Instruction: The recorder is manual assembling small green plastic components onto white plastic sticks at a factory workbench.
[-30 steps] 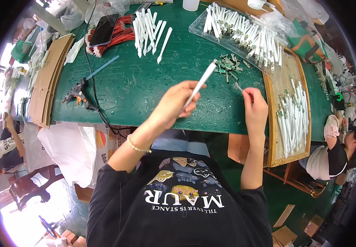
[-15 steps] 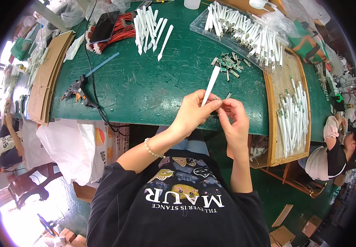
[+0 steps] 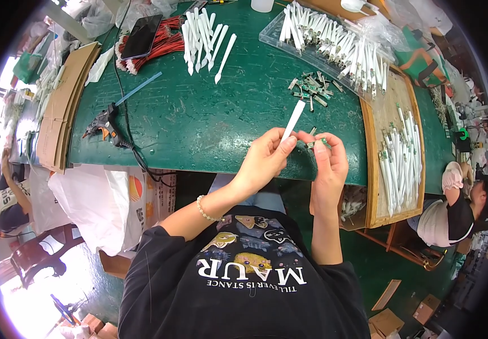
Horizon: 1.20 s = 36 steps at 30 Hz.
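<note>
My left hand (image 3: 262, 162) is closed round a slim white plastic tube (image 3: 294, 119), which sticks up and tilts to the right over the bench's near edge. To its right, my right hand (image 3: 331, 161) pinches a small green circuit board (image 3: 318, 142) between thumb and fingers, apart from the tube. Beyond my hands lies a loose pile of small circuit boards (image 3: 315, 90). Several white pieces with pointed tips (image 3: 203, 42) lie farther off to the left.
A wooden tray (image 3: 371, 164) on the right holds white tubes with green board ends. Behind it, a clear plastic tray (image 3: 271, 40) is heaped with similar tubes. On the left are a glue gun (image 3: 108, 125), red wires (image 3: 168, 45), a phone (image 3: 143, 37) and cardboard (image 3: 66, 107).
My hands have moved apart, the right one going slightly right, and the green circuit board now shows in its fingers. The white tube has come down a little.
</note>
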Tool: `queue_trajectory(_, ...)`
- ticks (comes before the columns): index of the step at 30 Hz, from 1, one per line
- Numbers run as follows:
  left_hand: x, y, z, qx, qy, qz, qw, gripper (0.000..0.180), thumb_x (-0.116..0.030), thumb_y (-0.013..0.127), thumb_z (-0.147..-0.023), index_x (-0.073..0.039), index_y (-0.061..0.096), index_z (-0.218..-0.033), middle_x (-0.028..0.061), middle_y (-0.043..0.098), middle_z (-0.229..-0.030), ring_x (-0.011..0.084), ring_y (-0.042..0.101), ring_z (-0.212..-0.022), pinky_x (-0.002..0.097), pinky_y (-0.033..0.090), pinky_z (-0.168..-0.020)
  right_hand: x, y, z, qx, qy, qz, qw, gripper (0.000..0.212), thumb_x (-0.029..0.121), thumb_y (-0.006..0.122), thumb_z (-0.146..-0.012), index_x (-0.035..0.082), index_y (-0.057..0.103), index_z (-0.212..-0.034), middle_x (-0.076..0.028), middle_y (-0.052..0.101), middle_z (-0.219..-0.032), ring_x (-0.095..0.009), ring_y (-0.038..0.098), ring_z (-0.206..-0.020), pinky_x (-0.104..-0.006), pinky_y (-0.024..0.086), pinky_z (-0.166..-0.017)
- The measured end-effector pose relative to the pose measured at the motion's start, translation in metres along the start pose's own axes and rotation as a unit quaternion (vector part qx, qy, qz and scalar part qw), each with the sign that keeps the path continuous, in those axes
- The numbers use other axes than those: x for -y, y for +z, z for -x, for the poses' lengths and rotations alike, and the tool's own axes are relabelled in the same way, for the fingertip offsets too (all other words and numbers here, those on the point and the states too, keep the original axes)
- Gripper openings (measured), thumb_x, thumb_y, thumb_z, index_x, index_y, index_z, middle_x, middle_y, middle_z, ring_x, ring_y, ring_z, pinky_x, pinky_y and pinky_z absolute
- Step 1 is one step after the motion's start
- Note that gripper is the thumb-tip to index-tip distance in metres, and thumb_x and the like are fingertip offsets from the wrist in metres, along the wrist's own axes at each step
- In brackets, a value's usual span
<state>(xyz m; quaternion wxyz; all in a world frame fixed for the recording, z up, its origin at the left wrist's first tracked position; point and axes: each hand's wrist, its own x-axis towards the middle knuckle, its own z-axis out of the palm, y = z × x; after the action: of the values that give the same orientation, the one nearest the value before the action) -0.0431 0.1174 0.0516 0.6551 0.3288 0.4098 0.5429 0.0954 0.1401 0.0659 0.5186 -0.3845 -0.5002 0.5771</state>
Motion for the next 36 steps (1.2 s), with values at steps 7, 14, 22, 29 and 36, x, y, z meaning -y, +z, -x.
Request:
queue_trajectory(7, 0.003, -0.005, 0.003, 0.058, -0.077, 0.081, 0.992, 0.024, -0.026, 0.048, -0.097, -0.003, 0.054, -0.101, -0.0075, 0.037, -0.063, -0.0002, 0.03, -0.048, 0.0168, 0.021, -0.04, -0.012, -0.005, 0.0, 0.021, 0.032, -0.069, 0.997, 0.015, 0.014, 0.06, -0.089, 0.004, 0.058, -0.101, -0.011, 0.058, -0.116, -0.015, 0.053, -0.103, -0.0289, 0.037, -0.094)
queue_trajectory(14, 0.006, -0.013, 0.002, 0.086, -0.116, 0.092, 0.985, 0.021, -0.026, 0.048, -0.097, -0.006, 0.052, -0.094, -0.0078, 0.035, -0.063, -0.0001, 0.029, -0.048, 0.0162, 0.021, -0.041, -0.018, -0.013, 0.003, 0.075, 0.004, -0.011, 0.997, 0.016, 0.009, 0.061, -0.087, 0.001, 0.06, -0.101, -0.008, 0.059, -0.108, -0.014, 0.054, -0.1, -0.0278, 0.039, -0.09)
queue_trajectory(22, -0.004, -0.009, 0.014, 0.138, -0.05, 0.088, 0.985, 0.031, -0.028, 0.038, -0.1, -0.002, 0.05, -0.114, -0.0043, 0.036, -0.063, 0.0021, 0.028, -0.048, 0.0172, 0.021, -0.041, 0.009, -0.026, -0.008, 0.045, -0.059, -0.027, 0.997, 0.018, 0.011, 0.057, -0.09, 0.001, 0.054, -0.105, -0.014, 0.062, -0.101, -0.017, 0.059, -0.09, -0.0283, 0.046, -0.078)
queue_trajectory(29, 0.002, -0.015, 0.017, 0.185, -0.055, 0.087, 0.977, 0.033, -0.026, 0.037, -0.101, -0.002, 0.048, -0.119, -0.0022, 0.036, -0.063, 0.0036, 0.029, -0.048, 0.0177, 0.022, -0.041, 0.025, -0.014, -0.022, 0.004, -0.047, 0.052, 0.997, 0.029, 0.01, 0.054, -0.092, -0.001, 0.05, -0.118, -0.014, 0.066, -0.094, -0.014, 0.06, -0.081, -0.0248, 0.047, -0.075)
queue_trajectory(36, 0.006, -0.017, 0.017, 0.19, -0.053, 0.05, 0.979, 0.03, -0.022, 0.037, -0.1, -0.003, 0.05, -0.12, -0.0034, 0.038, -0.064, 0.0027, 0.033, -0.049, 0.0179, 0.024, -0.043, 0.029, -0.005, -0.02, 0.028, -0.06, 0.061, 0.996, 0.026, 0.006, 0.056, -0.091, -0.002, 0.054, -0.115, -0.013, 0.067, -0.092, -0.011, 0.061, -0.083, -0.0229, 0.049, -0.073)
